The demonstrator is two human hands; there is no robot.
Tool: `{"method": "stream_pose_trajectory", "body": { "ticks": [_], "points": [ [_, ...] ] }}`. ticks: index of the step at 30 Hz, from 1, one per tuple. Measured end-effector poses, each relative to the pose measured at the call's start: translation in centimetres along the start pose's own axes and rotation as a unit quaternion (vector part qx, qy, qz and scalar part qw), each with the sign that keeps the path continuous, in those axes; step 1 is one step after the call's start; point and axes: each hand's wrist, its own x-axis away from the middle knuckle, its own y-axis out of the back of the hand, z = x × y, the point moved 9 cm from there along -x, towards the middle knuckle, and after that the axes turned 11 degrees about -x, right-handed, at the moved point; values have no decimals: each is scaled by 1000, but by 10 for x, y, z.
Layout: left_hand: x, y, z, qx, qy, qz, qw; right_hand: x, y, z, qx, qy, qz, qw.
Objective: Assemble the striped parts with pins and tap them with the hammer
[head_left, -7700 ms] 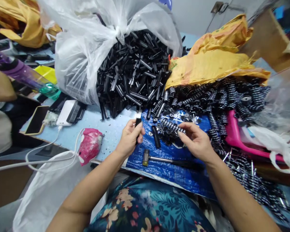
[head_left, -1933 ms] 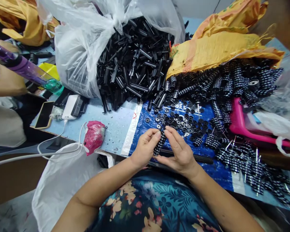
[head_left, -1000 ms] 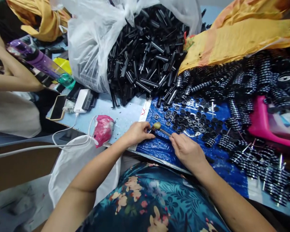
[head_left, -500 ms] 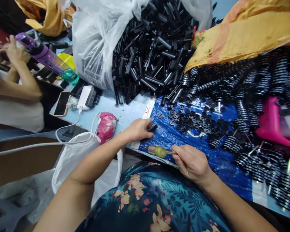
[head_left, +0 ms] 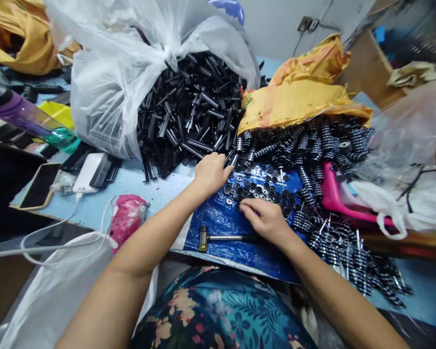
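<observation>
My left hand [head_left: 211, 171] is curled at the front edge of a heap of black plastic tubes [head_left: 203, 111], its fingertips hidden on the far side. Whether a tube is in it I cannot make out. My right hand [head_left: 264, 218] is closed, thumb and fingertips pinched on a small black disc [head_left: 237, 206] at the near edge of many scattered black discs [head_left: 263, 191]. A small hammer [head_left: 203, 238] with a yellowish-tipped head lies on the blue sheet [head_left: 221, 215], below both hands, its handle pointing right.
A clear plastic bag [head_left: 105, 102] surrounds the tubes. Ridged black pieces [head_left: 305, 145] spill from a yellow sack [head_left: 290, 104], beside a pink bin [head_left: 329, 191]. To the left are a phone [head_left: 37, 186], a white charger [head_left: 90, 173], cables and a pink bundle [head_left: 128, 215].
My right hand has put the hammer down on the sheet and moved up to the discs. My left hand has moved away toward the tubes. The view has turned to the right.
</observation>
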Motion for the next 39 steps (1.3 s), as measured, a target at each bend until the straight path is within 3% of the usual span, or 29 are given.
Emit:
{"method": "stream_pose_trajectory", "body": {
  "ticks": [2,4,6,9,12,14,16,19,21,23,25,27,29,32,36,37,39],
  "points": [
    [-26,-23,-8,-52,-6,21,998,-21,36,-21,58,-9,-90,994],
    [-40,-40,-10,-70,-16,45,996,-47,62,-37,175,7,-131,976],
    [-43,-46,-7,-72,-12,48,996,-77,70,-54,299,16,-92,950],
    [-34,-39,4,-64,10,40,997,-111,71,-83,408,9,-26,912],
    [-17,-23,20,-9,35,6,999,-125,65,-99,448,23,31,893],
    [-5,-16,31,103,59,-15,993,-127,59,-103,454,52,71,887],
    [7,-22,40,287,101,-1,953,-128,54,-101,456,89,108,879],
    [29,-46,35,551,169,75,814,-126,51,-91,461,130,148,865],
    [48,-54,24,645,188,121,730,-117,50,-80,447,135,168,868],
    [69,-55,19,694,197,139,678,-99,47,-65,391,119,167,897],
    [90,-54,22,721,215,129,646,-75,45,-46,276,81,126,949],
    [108,-55,26,730,233,121,631,-48,45,-34,106,19,32,994],
    [120,-57,22,718,226,139,643,-21,37,-38,-76,-88,-71,991],
    [127,-59,6,691,185,181,675,9,2,-49,-313,-240,-166,904],
    [134,-63,-3,698,205,166,666,17,-41,-41,-537,-332,-186,753],
    [136,-64,-4,697,216,160,665,17,-47,-37,-564,-343,-179,729],
    [141,-65,-5,687,224,152,675,17,-51,-30,-587,-351,-166,711]
  ]
}}
